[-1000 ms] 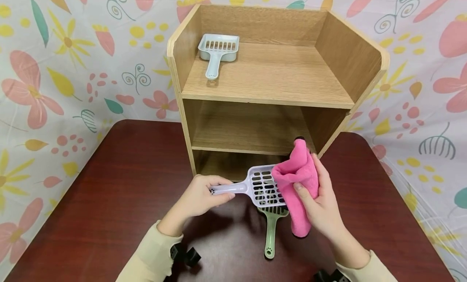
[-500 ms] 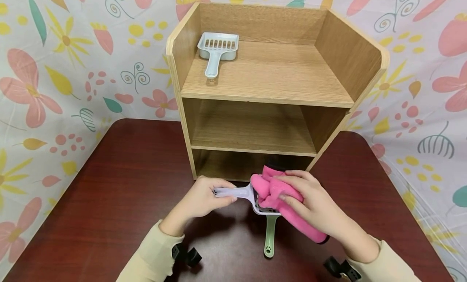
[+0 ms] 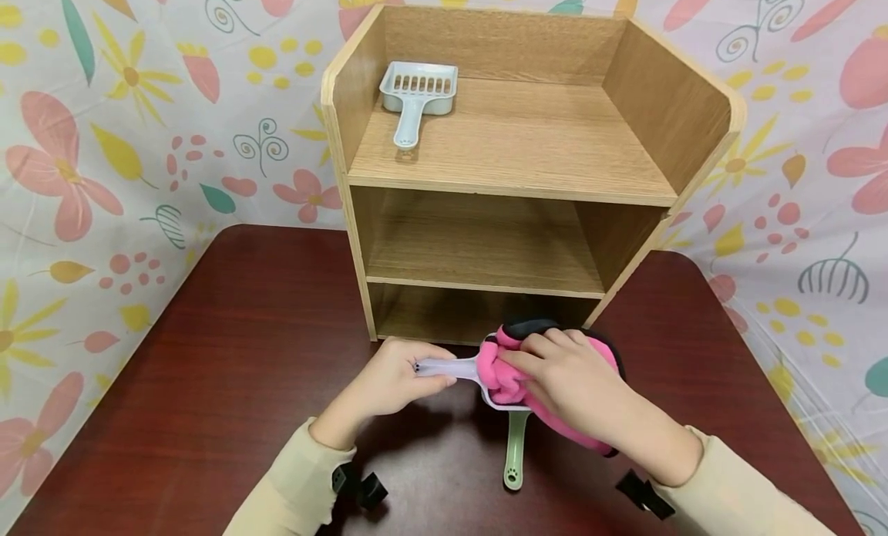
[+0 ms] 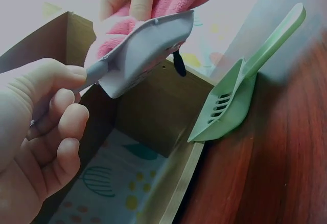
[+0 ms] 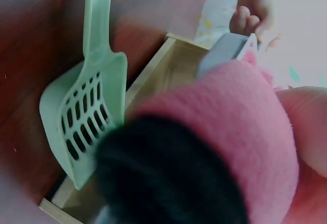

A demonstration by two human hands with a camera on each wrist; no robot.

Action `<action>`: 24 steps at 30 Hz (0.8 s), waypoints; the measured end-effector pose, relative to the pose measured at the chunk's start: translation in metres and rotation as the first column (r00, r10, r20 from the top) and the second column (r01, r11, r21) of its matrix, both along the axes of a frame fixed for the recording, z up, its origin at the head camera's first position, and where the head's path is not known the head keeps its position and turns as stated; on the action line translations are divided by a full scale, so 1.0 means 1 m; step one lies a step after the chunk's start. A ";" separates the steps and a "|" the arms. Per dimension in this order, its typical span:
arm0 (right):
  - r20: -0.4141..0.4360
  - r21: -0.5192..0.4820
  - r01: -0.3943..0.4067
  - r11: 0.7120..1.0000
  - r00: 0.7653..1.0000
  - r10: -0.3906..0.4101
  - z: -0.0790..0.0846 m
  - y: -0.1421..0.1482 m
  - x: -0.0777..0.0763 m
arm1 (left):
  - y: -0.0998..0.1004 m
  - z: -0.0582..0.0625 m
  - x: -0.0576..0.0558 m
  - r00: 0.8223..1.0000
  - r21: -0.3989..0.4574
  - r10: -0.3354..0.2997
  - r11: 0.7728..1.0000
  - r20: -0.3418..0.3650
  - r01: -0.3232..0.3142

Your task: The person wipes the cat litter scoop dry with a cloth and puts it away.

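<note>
My left hand (image 3: 388,378) pinches the handle of a pale lilac litter scoop (image 3: 466,369), holding it level above the table. Bunched in my right hand (image 3: 576,378) is a pink cloth (image 3: 502,378) with black edging, pressed into the scoop's pan and covering most of its slots. In the left wrist view, the lilac scoop (image 4: 148,50) shows its underside, with the cloth (image 4: 110,42) inside it. Below lies a green litter scoop (image 3: 515,451) on the table; its slotted pan (image 5: 87,116) shows in the right wrist view.
A wooden shelf unit (image 3: 513,189) stands behind my hands. On its top board, at the left, rests a pale blue litter scoop (image 3: 418,92) in a holder. The dark red table (image 3: 264,328) extends to both sides, and a floral sheet (image 3: 173,135) hangs behind.
My right hand has brought the pink cloth leftward from the scoop's far end into its pan, turning palm-down over it. My left hand keeps its grip, nearly still.
</note>
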State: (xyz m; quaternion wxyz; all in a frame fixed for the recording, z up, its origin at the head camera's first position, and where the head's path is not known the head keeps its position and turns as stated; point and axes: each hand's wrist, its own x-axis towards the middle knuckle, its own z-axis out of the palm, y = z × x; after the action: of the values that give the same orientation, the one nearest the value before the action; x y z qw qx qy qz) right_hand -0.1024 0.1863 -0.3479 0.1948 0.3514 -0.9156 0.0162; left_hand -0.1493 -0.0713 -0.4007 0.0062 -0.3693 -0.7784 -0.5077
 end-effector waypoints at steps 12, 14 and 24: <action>-0.014 0.149 0.058 0.987 0.998 -0.057 0.010 0.006 0.003 | 0.000 -0.002 -0.001 0.999 -0.008 0.006 1.000 0.039 -0.005; 0.001 0.114 0.044 0.993 0.999 -0.045 0.009 0.006 0.002 | 0.000 -0.003 -0.001 0.999 0.004 0.012 1.000 0.041 -0.012; -0.038 -0.062 -0.021 0.998 0.999 0.018 0.004 -0.007 0.001 | 0.002 -0.005 -0.003 0.996 -0.028 0.078 0.997 -0.032 -0.079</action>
State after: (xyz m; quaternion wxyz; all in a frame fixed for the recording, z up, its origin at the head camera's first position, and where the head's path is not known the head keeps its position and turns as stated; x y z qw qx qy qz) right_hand -0.1017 0.1792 -0.3444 0.2227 0.3542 -0.9074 0.0403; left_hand -0.1518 -0.0693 -0.4052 0.0328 -0.3465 -0.7994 -0.4896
